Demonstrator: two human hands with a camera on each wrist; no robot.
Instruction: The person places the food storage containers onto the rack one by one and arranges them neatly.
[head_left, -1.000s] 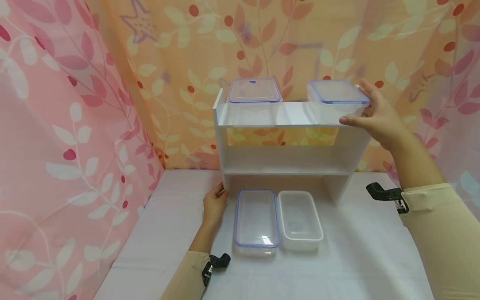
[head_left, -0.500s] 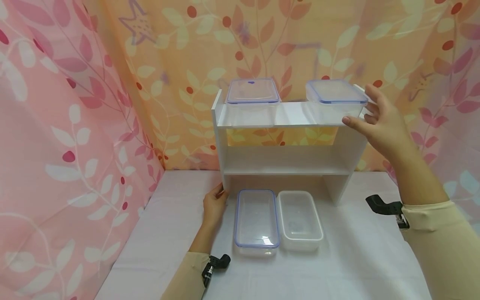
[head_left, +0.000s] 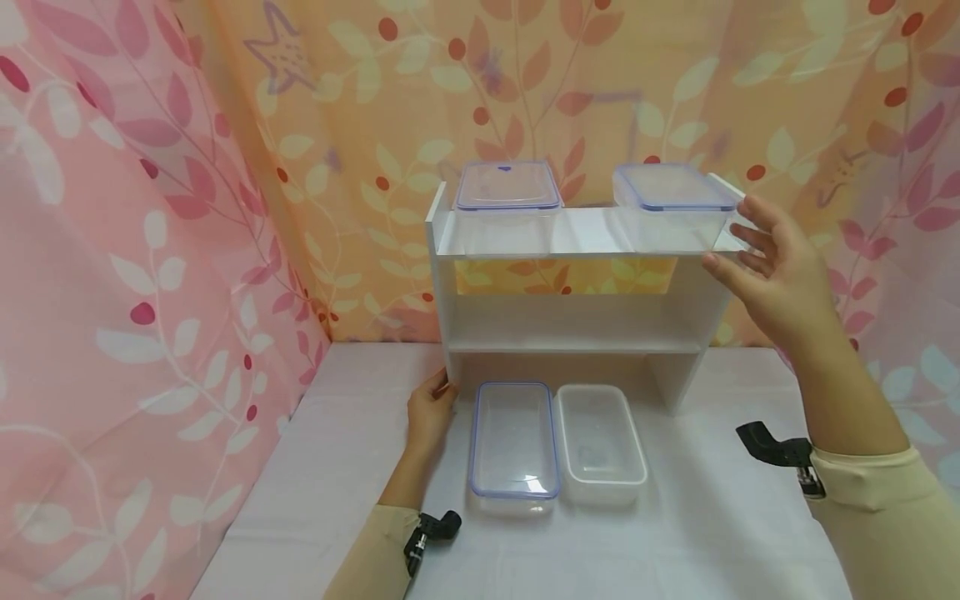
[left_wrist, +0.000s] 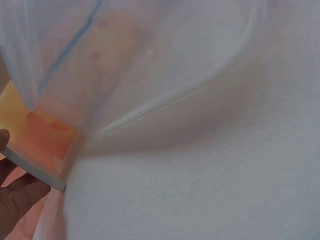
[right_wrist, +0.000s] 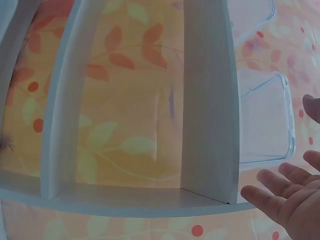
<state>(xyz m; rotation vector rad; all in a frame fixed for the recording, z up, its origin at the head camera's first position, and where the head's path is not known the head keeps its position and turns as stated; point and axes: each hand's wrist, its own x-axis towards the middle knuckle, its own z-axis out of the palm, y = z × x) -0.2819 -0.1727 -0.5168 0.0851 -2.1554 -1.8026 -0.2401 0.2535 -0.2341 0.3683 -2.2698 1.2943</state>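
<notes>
A white two-tier shelf (head_left: 570, 325) stands on the table. My left hand (head_left: 430, 417) holds the lower front edge of its left side panel. In the left wrist view, thumb and fingers (left_wrist: 27, 192) lie on opposite sides of that panel. Two clear food containers with blue-rimmed lids sit on top, a left container (head_left: 508, 204) and a right container (head_left: 675, 204). My right hand (head_left: 787, 283) is beside the right container, with fingers spread and nothing in its grasp. The right wrist view has these fingers (right_wrist: 262, 197) near the shelf's upper corner, apart from the container (right_wrist: 267, 120).
In front of the shelf, a lidded clear container (head_left: 514, 442) with a blue rim stands next to an unlidded container (head_left: 600, 442). A white cloth (head_left: 337, 500) covers the table. Patterned curtains (head_left: 360, 167) hang behind and at the left.
My right hand has drawn away from the right container, moving down and to the right, its fingers coming off it. The left hand stays at the shelf's side panel.
</notes>
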